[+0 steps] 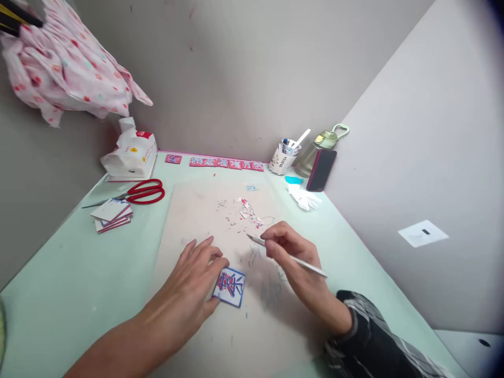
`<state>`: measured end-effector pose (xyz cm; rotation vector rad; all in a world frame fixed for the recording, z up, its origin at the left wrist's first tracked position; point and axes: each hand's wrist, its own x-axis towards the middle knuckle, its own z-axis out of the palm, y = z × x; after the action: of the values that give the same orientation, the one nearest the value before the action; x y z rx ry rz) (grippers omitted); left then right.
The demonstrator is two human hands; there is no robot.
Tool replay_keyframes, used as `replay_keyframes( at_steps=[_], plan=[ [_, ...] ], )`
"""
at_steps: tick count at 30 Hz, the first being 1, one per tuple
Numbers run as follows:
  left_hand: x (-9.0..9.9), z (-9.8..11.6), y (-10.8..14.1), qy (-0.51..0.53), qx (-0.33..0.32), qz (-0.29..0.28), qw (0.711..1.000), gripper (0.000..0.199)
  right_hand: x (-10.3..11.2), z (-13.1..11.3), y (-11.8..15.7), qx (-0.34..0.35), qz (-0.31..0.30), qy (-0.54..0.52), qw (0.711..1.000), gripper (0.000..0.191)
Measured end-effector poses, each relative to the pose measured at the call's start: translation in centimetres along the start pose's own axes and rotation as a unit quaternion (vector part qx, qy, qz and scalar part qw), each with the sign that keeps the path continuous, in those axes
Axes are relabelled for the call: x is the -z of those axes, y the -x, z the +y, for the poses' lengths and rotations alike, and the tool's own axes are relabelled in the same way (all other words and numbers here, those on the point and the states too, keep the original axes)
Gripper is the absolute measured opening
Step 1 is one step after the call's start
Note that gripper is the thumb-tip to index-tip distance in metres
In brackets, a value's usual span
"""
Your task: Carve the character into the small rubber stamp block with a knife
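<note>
My left hand (192,281) lies flat on a beige cutting board (205,210), its fingers pinning the left edge of a small white card (230,287) with a blue border and a red and blue cut-out character. My right hand (293,257) grips a thin silver craft knife (289,255) like a pen. The blade tip points left, just above the card and off it. Small paper scraps (246,210) are scattered on the board beyond my hands.
Red scissors (139,192) and a stack of cards (111,215) lie at the left. A tissue pack (132,155), a row of finished red pieces (226,163), a cup of tools (284,155), a bottle (315,152) and a phone (321,169) line the back wall.
</note>
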<state>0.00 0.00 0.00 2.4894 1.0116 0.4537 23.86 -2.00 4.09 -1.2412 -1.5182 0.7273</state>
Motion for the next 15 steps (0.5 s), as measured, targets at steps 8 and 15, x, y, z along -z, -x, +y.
replay_keyframes(
  at_steps=[8,15],
  plan=[
    [-2.1,-0.1,0.5,-0.068,0.015,0.129,0.989,0.083,-0.3,1.8,-0.4,-0.239,-0.024,-0.314,0.919,0.056],
    [-3.7,0.6,0.5,-0.052,0.007,0.121,0.991,0.080,-0.8,2.5,0.1,-0.270,-0.069,-0.319,0.906,0.054]
  ],
)
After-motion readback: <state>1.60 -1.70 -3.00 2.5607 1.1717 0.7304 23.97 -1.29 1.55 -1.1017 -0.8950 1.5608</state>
